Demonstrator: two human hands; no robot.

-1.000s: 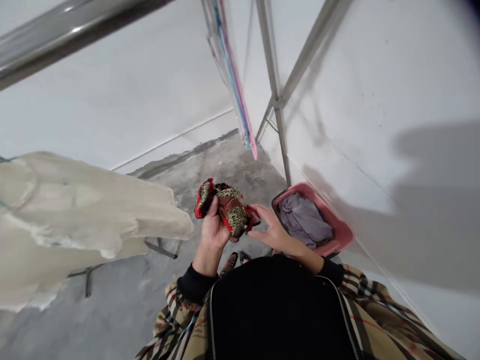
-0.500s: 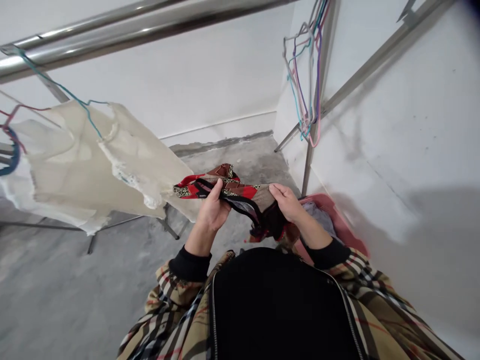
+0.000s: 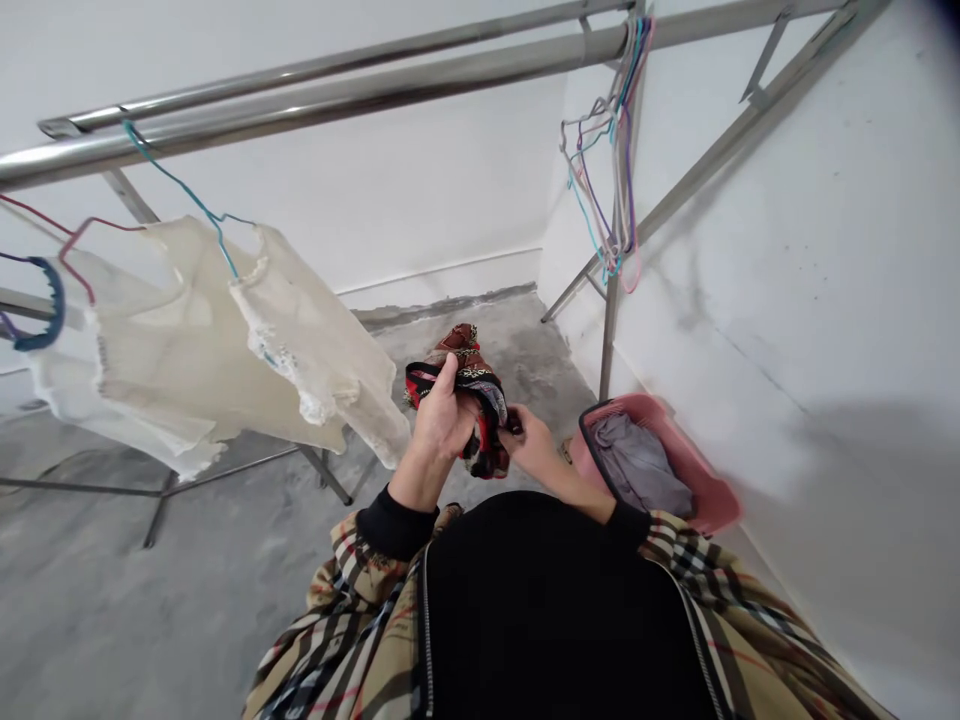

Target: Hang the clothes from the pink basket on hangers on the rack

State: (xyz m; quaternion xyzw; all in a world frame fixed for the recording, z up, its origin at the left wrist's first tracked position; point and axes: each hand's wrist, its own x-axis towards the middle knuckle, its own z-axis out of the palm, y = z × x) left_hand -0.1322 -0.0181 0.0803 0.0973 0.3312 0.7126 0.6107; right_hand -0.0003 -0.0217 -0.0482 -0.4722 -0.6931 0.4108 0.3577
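A patterned garment (image 3: pixel 459 348) in red, brown and black, with black edging, is bunched up in front of my body; its exact kind I cannot make out. My left hand (image 3: pixel 444 415) grips it from the left, thumb on top of the black edge. At its right side, my right hand (image 3: pixel 527 438) pinches the dark edge with closed fingers. The lower part of the cloth hangs down between the two hands, partly hidden behind them.
White tops (image 3: pixel 300 330) hang from a metal rail (image 3: pixel 360 100) at left. Several bare wire hangers (image 3: pixel 619 180) dangle at the rail's right end. A pink basket (image 3: pixel 705 490) with grey cloth (image 3: pixel 641 465) stands on the floor by the right wall (image 3: pixel 825 300).
The garment was stretched sideways between my hands; now it is gathered into a smaller bunch. My right hand has moved left and slightly down, toward my left hand. The view has tilted upward.
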